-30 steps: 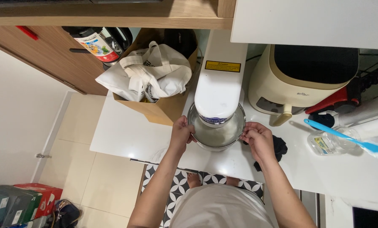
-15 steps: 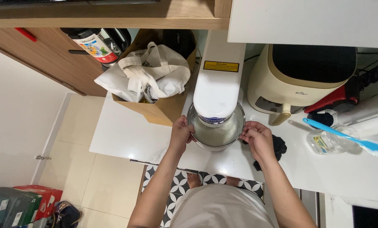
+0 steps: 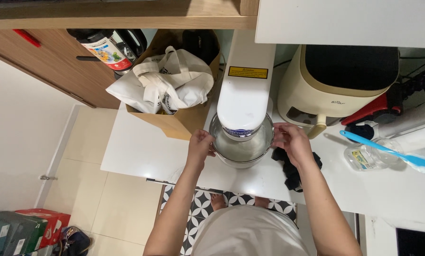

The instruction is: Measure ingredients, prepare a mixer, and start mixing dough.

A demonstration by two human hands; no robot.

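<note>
Shiny metal is what I see in the middle: a bowl [image 3: 242, 150] sits under the white head of a big mixer [image 3: 246, 85], close to the front edge of the white table [image 3: 141, 151]. I can see a bit of the bowl's inside, and it looks pale.

My left hand [image 3: 200, 144] is on the left side of the bowl. Its fingers are curled and pressed on the rim. My right hand [image 3: 291, 141] is by the right side of the bowl. Its fingers are bent, and the tips are at the rim. I cannot tell if they grip it or only touch it.

Just under my right hand lies a black cloth [image 3: 288, 168] on the table. To the right of the mixer stands a cream cooker [image 3: 336, 90] with a dark top. Near the right edge of the table lies a clear bottle [image 3: 366, 159], and a blue brush [image 3: 388, 149] rests over it.

Left of the mixer is a brown box [image 3: 174, 124] with a white bag [image 3: 162, 85] in it. Behind the box I see a dark jug [image 3: 103, 47] with a bright label.

Down below the table are my feet on a black and white mat [image 3: 198, 208].
</note>
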